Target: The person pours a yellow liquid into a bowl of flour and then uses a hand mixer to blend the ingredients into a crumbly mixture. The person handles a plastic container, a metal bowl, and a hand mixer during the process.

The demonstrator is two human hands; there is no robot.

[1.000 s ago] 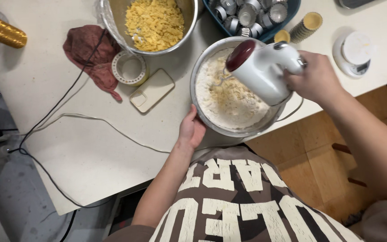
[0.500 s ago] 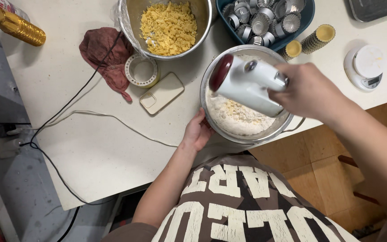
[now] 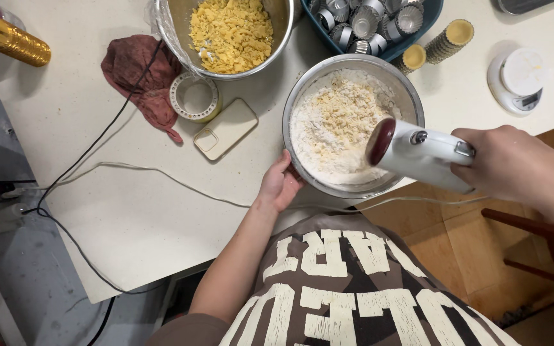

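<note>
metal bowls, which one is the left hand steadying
The near bowl of white flour under the hand mixer; the left hand grips its rim. The far bowl holds yellow crumbs, untouched.

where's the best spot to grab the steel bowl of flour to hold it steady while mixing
Probably by the near-left rim of the steel bowl, coming from the table-edge side, where the left hand already cups it. The rolled lip gives purchase, and the hand mixer in the right hand fills the right side.

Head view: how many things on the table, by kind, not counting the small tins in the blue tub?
Steel bowls: 2
Hand mixer: 1
Phone: 1
Tape roll: 1
Red cloth: 1
Kitchen scale: 1
Blue tub: 1
Total: 8
</note>
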